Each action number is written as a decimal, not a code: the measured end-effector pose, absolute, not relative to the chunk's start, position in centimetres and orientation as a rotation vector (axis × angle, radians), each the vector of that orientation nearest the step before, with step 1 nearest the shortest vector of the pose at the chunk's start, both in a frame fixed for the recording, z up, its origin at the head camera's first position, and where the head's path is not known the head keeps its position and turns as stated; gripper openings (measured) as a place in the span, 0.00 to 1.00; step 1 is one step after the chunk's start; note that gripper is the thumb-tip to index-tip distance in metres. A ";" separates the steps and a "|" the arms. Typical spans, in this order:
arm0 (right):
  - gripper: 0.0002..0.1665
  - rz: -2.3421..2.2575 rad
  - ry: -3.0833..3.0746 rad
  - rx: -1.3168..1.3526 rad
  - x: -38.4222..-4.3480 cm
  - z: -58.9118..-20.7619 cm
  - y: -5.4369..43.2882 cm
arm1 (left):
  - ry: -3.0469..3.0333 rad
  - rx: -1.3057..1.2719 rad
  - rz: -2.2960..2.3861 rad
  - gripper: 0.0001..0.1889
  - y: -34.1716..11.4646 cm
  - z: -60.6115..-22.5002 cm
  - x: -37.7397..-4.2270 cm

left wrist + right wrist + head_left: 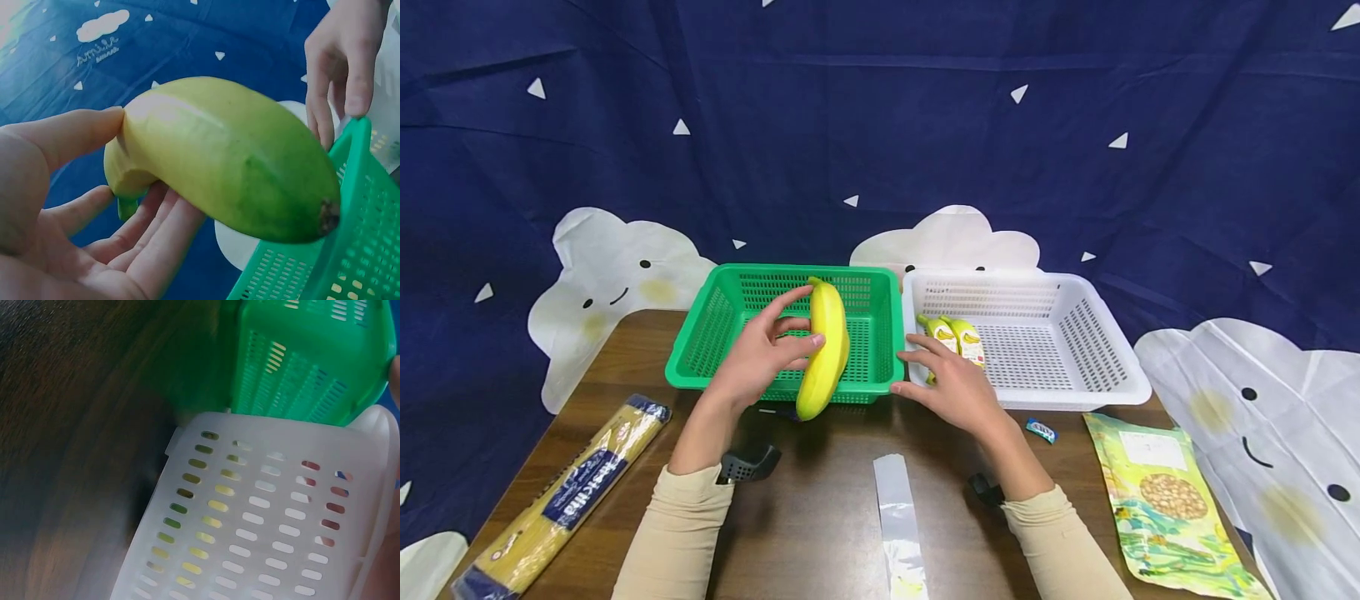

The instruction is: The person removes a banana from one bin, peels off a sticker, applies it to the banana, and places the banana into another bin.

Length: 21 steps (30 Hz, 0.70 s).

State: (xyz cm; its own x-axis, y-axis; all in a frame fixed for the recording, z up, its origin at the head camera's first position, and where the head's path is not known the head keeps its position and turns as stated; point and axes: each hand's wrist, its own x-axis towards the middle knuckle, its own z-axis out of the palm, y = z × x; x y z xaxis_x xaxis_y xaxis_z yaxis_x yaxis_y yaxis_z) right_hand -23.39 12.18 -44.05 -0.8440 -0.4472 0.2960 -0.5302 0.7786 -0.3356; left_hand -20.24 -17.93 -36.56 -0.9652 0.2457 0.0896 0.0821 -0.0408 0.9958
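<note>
Script on the blue backdrop cloth (181, 47) can be read as "smile"; the line beneath is too small. Print on the pasta packet (576, 496), printed bag (1168, 504), blue wrapper (1041, 430) and labels (973, 348) of two bananas (957, 326) cannot be made out.

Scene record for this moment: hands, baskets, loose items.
left hand: grips large banana
right hand: touches rim of green basket
green basket: beside white basket, on its left
white basket: contains labelled bananas
left on table: pasta pack
middle: tape strip
right: small blue wrapper, printed bag
</note>
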 end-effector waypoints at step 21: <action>0.36 0.618 -2.755 0.774 -23.5 -44.3 12.4 | 2.254 0.431 1.904 0.38 -17.9 -37.4 -15.4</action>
State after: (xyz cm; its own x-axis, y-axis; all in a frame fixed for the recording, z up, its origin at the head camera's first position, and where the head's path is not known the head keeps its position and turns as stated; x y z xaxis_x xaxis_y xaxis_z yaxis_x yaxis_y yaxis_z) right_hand -23.45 12.38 -44.29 -0.8390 -0.4469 0.3106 -0.5367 0.7736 -0.3368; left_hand -15.39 -17.88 -37.40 -0.9457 0.3189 0.0630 0.1154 0.1481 0.9822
